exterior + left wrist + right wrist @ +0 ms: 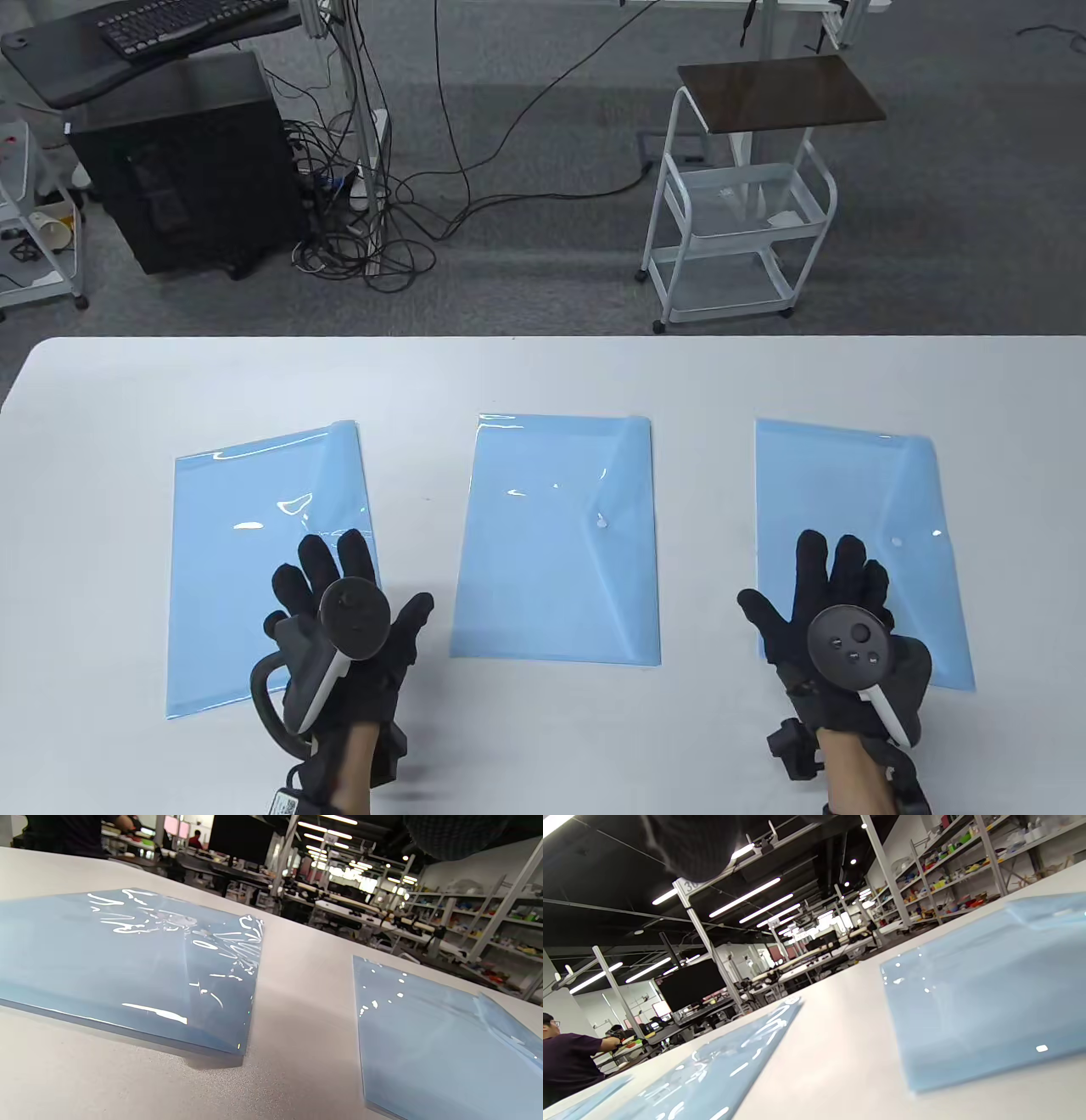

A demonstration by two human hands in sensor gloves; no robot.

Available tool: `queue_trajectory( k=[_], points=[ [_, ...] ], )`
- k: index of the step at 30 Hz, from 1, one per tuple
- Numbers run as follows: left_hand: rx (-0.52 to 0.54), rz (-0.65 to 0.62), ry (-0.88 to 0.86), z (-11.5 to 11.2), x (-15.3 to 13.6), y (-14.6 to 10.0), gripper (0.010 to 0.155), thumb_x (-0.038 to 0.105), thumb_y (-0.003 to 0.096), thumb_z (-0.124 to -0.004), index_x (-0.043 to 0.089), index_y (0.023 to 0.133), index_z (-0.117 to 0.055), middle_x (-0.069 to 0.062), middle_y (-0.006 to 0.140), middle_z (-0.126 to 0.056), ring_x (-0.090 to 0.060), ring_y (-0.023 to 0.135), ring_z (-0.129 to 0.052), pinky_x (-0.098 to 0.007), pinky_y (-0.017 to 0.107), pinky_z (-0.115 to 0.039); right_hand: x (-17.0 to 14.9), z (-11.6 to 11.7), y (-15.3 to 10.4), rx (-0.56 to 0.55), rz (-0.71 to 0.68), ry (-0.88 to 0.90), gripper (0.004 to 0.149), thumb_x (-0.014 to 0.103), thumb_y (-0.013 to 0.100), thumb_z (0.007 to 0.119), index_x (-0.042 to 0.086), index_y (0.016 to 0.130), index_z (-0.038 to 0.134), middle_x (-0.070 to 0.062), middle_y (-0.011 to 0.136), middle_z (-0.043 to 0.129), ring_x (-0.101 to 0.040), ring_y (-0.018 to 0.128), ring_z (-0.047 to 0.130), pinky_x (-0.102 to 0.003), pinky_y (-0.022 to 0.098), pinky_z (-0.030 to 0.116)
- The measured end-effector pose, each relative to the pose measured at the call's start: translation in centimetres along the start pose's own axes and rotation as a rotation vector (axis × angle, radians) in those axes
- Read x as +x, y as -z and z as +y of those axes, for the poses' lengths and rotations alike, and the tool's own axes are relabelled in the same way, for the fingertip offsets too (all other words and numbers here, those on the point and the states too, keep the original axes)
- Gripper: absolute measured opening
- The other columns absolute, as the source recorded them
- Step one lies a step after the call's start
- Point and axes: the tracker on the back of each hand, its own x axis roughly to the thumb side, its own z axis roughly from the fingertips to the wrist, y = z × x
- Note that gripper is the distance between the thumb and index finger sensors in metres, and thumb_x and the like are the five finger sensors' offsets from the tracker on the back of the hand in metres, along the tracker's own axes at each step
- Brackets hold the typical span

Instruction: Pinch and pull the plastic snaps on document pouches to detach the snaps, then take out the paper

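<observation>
Three flat blue document pouches lie side by side on the white table [543, 373]: a left pouch [246, 552], a middle pouch [556, 543] and a right pouch [865, 492]. Small round snaps show on the middle pouch [601, 523] and on the right pouch [896, 541]; the left pouch's snap is hidden. My left hand [356, 586] rests with spread straight fingers on the left pouch's lower right part. My right hand [806, 586] lies spread on the right pouch's lower left part. Neither hand holds anything. The left wrist view shows the left pouch [127, 963] and the middle pouch [445, 1043].
Bare table lies between the pouches and along the front edge. Beyond the table's far edge stand a black computer tower [187, 161], tangled cables [373, 221] and a white trolley [738, 195]. The right wrist view shows the right pouch [988, 993] and the middle pouch [721, 1073].
</observation>
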Motion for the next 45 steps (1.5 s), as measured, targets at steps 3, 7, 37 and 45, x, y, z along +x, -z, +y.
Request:
queue_trajectory(
  k=[3,7,37,45],
  points=[
    [-0.007,-0.004,0.004,0.0,0.2,0.0,0.098,0.071,0.0508,-0.064,0.023,0.115,-0.009,-0.020,0.119,-0.004,-0.060,0.105,-0.014,-0.076,0.070,-0.035,0.1,0.0,0.0,-0.003,-0.003,0.005,0.091,0.064,0.054,0.067,0.012,0.118,0.027,-0.039,0.121,0.019,-0.073,0.098,0.025,-0.088,0.058,0.037],
    [-0.034,-0.048,0.003,0.0,1.4,0.3,0.100,0.073,0.0505,-0.064,0.021,0.115,-0.007,-0.021,0.118,-0.004,-0.061,0.104,-0.013,-0.075,0.070,-0.033,0.0,0.2,0.2,0.003,0.002,0.007,0.092,0.064,0.054,0.067,0.012,0.118,0.026,-0.039,0.121,0.019,-0.073,0.098,0.025,-0.088,0.058,0.037],
    [-0.321,0.282,0.185,-9.4,10.9,10.3,0.121,0.070,0.0371,-0.088,-0.010,0.110,-0.035,-0.040,0.110,-0.043,-0.061,0.088,-0.067,-0.066,0.058,-0.078,0.1,0.7,0.8,0.061,-0.011,0.047,0.092,0.063,0.055,0.068,0.008,0.118,0.029,-0.041,0.120,0.022,-0.074,0.097,0.027,-0.088,0.056,0.037],
    [-0.321,0.344,0.089,-9.3,11.0,10.6,0.108,0.055,0.0347,-0.098,-0.008,0.107,-0.048,-0.030,0.103,-0.063,-0.049,0.080,-0.078,-0.061,0.060,-0.077,0.4,0.9,0.7,0.079,-0.008,0.082,0.091,0.062,0.055,0.068,0.008,0.118,0.030,-0.042,0.120,0.025,-0.074,0.097,0.029,-0.088,0.056,0.038]
  ],
)
